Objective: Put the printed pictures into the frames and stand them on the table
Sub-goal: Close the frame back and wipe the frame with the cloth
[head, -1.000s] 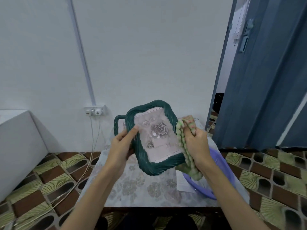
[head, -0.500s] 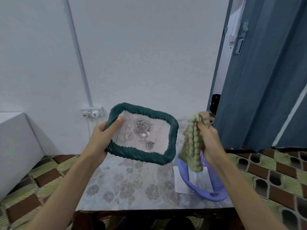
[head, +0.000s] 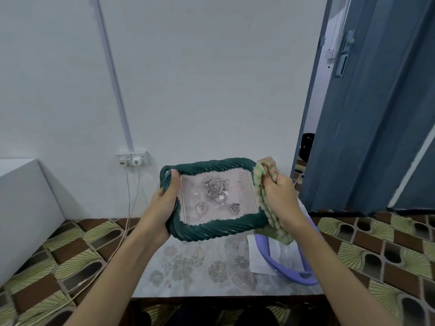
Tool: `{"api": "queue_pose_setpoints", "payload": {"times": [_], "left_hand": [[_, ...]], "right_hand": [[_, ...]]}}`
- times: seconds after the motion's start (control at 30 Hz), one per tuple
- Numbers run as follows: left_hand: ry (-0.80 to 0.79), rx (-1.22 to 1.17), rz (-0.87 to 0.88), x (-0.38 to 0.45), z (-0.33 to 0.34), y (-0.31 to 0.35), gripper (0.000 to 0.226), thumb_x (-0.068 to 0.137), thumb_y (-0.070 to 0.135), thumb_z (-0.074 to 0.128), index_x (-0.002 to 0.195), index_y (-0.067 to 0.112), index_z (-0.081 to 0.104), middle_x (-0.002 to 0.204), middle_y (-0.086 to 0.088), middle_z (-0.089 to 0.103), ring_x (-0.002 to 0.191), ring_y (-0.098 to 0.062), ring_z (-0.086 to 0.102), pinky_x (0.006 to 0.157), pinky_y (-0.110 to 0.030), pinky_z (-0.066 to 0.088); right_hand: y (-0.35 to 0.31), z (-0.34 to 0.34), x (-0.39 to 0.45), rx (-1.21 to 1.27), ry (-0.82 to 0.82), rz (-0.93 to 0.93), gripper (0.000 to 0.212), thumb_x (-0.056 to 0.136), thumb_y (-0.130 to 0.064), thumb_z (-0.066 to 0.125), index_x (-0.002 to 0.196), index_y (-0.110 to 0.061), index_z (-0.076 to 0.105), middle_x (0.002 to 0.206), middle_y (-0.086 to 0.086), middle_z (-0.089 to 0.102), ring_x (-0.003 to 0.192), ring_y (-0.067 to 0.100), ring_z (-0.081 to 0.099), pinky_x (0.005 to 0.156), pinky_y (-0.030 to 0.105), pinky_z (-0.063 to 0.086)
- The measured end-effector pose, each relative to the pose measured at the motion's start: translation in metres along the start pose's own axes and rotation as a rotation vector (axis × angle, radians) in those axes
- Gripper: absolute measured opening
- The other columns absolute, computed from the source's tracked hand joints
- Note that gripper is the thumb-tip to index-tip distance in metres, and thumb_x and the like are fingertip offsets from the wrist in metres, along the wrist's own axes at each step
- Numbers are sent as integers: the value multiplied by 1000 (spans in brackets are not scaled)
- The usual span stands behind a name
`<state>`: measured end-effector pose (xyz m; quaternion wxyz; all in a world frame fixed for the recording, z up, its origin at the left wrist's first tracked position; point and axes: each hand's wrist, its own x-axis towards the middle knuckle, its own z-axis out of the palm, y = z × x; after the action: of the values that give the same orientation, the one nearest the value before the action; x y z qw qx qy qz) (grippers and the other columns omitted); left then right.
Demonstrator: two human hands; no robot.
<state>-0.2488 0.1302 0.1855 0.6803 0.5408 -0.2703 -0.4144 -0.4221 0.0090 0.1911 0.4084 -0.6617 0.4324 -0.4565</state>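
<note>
I hold a dark green ribbed picture frame (head: 211,165) above the table (head: 211,274), lying landscape, with a grey rose print (head: 216,196) showing in it. My left hand (head: 162,205) grips the frame's left side, thumb on the front. My right hand (head: 280,198) clutches a green and pink knobbly cloth (head: 266,208) pressed against the frame's right edge. The cloth hangs down over the frame's lower right corner.
A purple plastic basin (head: 289,276) sits at the table's right with white paper sheets (head: 261,260) in and under it. A wall socket (head: 133,159) with hanging cables is at the left. A blue door (head: 367,114) stands open at the right. A white box (head: 26,198) sits at far left.
The frame turned from portrait to landscape. My right hand moved away with the cloth, then came back against the frame's right edge.
</note>
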Motion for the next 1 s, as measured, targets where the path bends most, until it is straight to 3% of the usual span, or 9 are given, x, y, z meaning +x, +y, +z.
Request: {"api": "queue_pose_setpoints", "payload": {"times": [0.13,0.23,0.3,0.4,0.5,0.57,0.87,0.93,1.0], "left_hand": [[17,-66,-29,-3,4,-5,54,82,56,52,114,14,64,104,-6,73,95,-24,70,79,-38,56],[53,-61,62,-6,3,2,46,86,52,51,108,14,64,98,-4,74,89,-20,71,70,-33,58],[118,-4,131,-7,2,3,39,87,50,51,95,15,66,84,0,75,79,-17,72,65,-31,57],[168,44,188,-6,7,4,52,79,58,57,80,6,61,80,-7,64,75,-23,61,73,-39,52],[226,98,285,-9,23,6,48,81,55,59,62,15,41,52,-4,33,51,-17,34,50,-24,32],[276,141,346,-12,33,5,54,87,45,57,54,19,24,41,9,19,40,-7,18,39,-18,18],[314,74,374,-15,45,-3,56,90,38,57,52,20,21,38,13,18,37,-4,16,37,-18,15],[310,85,349,-12,40,-5,55,90,39,57,52,20,22,38,14,18,36,-4,16,37,-18,15],[310,114,303,-11,32,-3,54,89,42,56,53,20,22,39,12,18,38,-6,17,40,-20,16]], "right_hand": [[-17,-15,5,-157,63,-125,22,94,-33,52,104,-15,44,73,-5,52,63,6,50,52,21,38],[-26,-25,8,-251,337,-301,18,90,-21,57,106,-14,54,75,4,60,66,20,54,60,27,38],[-30,-31,8,-182,413,-327,20,88,-18,60,107,-13,60,76,3,61,68,15,55,65,28,44],[-32,-17,-2,-126,225,-363,24,84,-16,65,108,-18,65,75,-10,60,62,-5,56,57,5,43],[-13,14,-13,-362,87,-497,34,83,-10,64,117,-16,65,89,3,68,77,17,62,71,18,43],[1,26,-17,-345,49,-502,37,82,-6,58,119,-9,63,96,11,68,86,27,61,75,22,40],[4,44,-42,-344,64,-611,43,70,3,49,108,-3,68,89,12,69,79,28,64,70,24,45],[-1,40,-45,-192,-69,-490,31,80,0,53,104,-8,70,89,7,71,78,18,66,70,24,52],[-12,26,-39,147,-279,-167,18,85,-3,62,90,-17,72,79,0,72,67,7,66,64,23,57]]}}
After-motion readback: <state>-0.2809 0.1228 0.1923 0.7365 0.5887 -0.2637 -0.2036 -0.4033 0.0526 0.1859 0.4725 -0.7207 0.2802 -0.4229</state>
